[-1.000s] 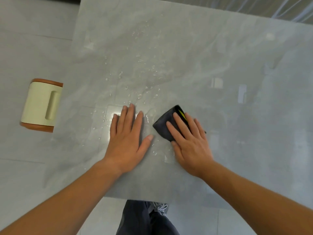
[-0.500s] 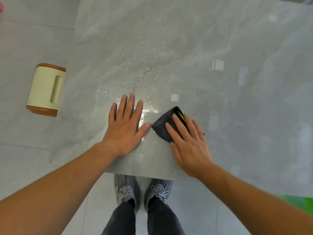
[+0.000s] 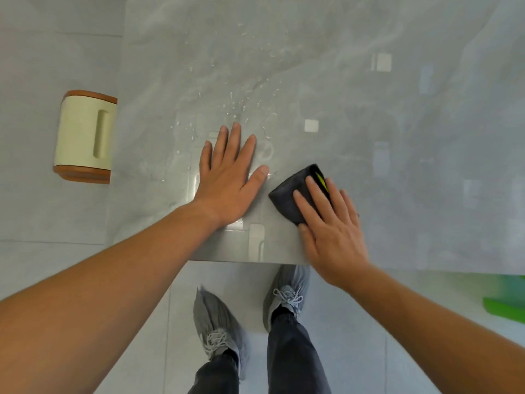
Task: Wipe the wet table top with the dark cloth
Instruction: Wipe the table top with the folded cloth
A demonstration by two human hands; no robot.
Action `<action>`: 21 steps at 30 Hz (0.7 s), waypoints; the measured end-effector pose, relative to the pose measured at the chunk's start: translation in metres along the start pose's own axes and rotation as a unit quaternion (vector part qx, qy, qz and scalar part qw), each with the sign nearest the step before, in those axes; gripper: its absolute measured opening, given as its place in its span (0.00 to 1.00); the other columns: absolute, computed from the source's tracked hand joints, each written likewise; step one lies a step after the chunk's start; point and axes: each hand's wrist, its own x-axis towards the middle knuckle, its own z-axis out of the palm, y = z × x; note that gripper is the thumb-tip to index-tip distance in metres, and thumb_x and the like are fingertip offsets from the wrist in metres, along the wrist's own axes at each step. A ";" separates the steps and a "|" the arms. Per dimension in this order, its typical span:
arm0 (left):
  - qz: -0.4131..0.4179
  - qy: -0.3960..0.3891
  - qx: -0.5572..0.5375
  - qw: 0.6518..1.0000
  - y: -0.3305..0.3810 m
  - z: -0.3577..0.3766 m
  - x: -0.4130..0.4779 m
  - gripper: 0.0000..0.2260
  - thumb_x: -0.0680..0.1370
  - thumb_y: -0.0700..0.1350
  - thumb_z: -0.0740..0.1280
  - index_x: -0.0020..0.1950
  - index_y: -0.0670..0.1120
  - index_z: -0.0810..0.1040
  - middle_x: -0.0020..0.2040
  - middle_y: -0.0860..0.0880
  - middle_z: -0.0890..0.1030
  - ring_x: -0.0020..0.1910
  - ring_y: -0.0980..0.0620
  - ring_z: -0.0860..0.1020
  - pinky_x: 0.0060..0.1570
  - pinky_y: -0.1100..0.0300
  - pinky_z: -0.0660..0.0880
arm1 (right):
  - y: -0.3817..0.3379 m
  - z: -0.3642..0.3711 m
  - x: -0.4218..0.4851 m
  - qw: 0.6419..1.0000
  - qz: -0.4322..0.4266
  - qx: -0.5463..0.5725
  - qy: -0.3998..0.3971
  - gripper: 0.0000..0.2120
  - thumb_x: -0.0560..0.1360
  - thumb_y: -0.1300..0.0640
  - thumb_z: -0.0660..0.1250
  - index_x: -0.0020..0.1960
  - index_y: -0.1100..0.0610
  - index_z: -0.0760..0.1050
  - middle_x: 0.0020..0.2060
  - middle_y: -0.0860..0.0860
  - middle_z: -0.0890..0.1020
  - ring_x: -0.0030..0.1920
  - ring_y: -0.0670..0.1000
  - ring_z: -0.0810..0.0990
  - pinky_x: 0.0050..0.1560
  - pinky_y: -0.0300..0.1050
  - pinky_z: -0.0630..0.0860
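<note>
Your left hand (image 3: 227, 180) lay flat, fingers straight, on the wet table top (image 3: 397, 137). Your right hand (image 3: 332, 231) pressed the dark cloth (image 3: 287, 194) down, fingers straight too.

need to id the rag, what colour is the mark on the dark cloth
Yellow-green streak on the dark cloth; head view shows it.

On the counter (image 3: 397, 137), near its front edge, the left hand (image 3: 227, 180) lies flat; just right of it lies the cloth (image 3: 287, 196), under the right hand (image 3: 332, 231). Water drops (image 3: 241, 102) lie behind the left hand.
</note>
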 end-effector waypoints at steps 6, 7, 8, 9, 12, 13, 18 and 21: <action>0.037 0.014 0.007 0.999 -0.023 -0.009 -0.031 0.31 0.82 0.62 0.43 0.83 0.51 0.48 0.83 0.48 0.38 0.81 0.49 0.35 0.77 0.51 0.33 | -0.005 -0.005 0.017 0.973 0.216 0.049 0.061 0.26 0.82 0.49 0.53 0.80 0.48 0.60 0.81 0.49 0.56 0.81 0.58 0.50 0.80 0.55 0.44; 0.038 0.010 0.028 0.999 -0.029 -0.008 -0.039 0.31 0.82 0.63 0.43 0.83 0.52 0.48 0.83 0.48 0.37 0.81 0.49 0.34 0.77 0.49 0.32 | -0.019 0.000 0.013 0.969 0.234 0.047 0.063 0.26 0.82 0.49 0.52 0.80 0.48 0.59 0.81 0.49 0.54 0.81 0.58 0.48 0.79 0.52 0.40; 0.038 0.005 0.048 0.998 -0.035 -0.006 -0.047 0.30 0.83 0.63 0.43 0.83 0.52 0.47 0.83 0.47 0.36 0.80 0.48 0.33 0.77 0.48 0.32 | -0.035 0.006 0.004 0.970 0.234 0.041 0.060 0.27 0.82 0.48 0.51 0.80 0.48 0.58 0.82 0.49 0.53 0.81 0.57 0.47 0.79 0.51 0.38; 0.036 -0.001 0.065 0.997 -0.041 -0.003 -0.053 0.30 0.83 0.63 0.44 0.83 0.52 0.46 0.83 0.47 0.35 0.80 0.48 0.32 0.77 0.47 0.31 | -0.050 0.011 -0.005 0.974 0.216 0.036 0.058 0.27 0.82 0.49 0.52 0.80 0.48 0.58 0.82 0.50 0.53 0.81 0.58 0.46 0.79 0.51 0.38; 0.038 -0.014 0.092 0.995 -0.052 0.004 -0.060 0.32 0.83 0.65 0.45 0.83 0.54 0.40 0.81 0.46 0.31 0.79 0.48 0.28 0.76 0.47 0.30 | -0.082 0.025 -0.032 0.990 0.134 0.007 0.036 0.26 0.82 0.49 0.54 0.80 0.50 0.59 0.81 0.51 0.55 0.81 0.59 0.47 0.80 0.57 0.43; 0.042 -0.014 0.093 0.995 -0.054 0.006 -0.060 0.32 0.83 0.65 0.44 0.83 0.54 0.39 0.81 0.47 0.30 0.78 0.48 0.27 0.76 0.47 0.29 | -0.085 0.026 -0.035 0.993 0.110 -0.002 0.030 0.26 0.82 0.49 0.54 0.80 0.50 0.59 0.81 0.51 0.55 0.81 0.59 0.47 0.80 0.58 0.44; 0.051 -0.018 0.070 0.996 -0.057 0.006 -0.058 0.32 0.81 0.66 0.40 0.82 0.56 0.38 0.81 0.48 0.30 0.78 0.50 0.27 0.76 0.48 0.29 | -0.057 0.014 0.007 0.994 0.102 0.012 0.040 0.26 0.81 0.48 0.55 0.79 0.49 0.61 0.81 0.51 0.58 0.80 0.59 0.52 0.79 0.59 0.48; 0.056 -0.025 0.046 0.997 -0.058 0.003 -0.058 0.33 0.79 0.67 0.37 0.82 0.56 0.40 0.81 0.49 0.31 0.79 0.51 0.28 0.76 0.49 0.29 | -0.069 0.016 0.030 0.973 0.217 0.043 0.069 0.27 0.81 0.48 0.52 0.80 0.48 0.58 0.81 0.50 0.55 0.80 0.59 0.49 0.79 0.58 0.46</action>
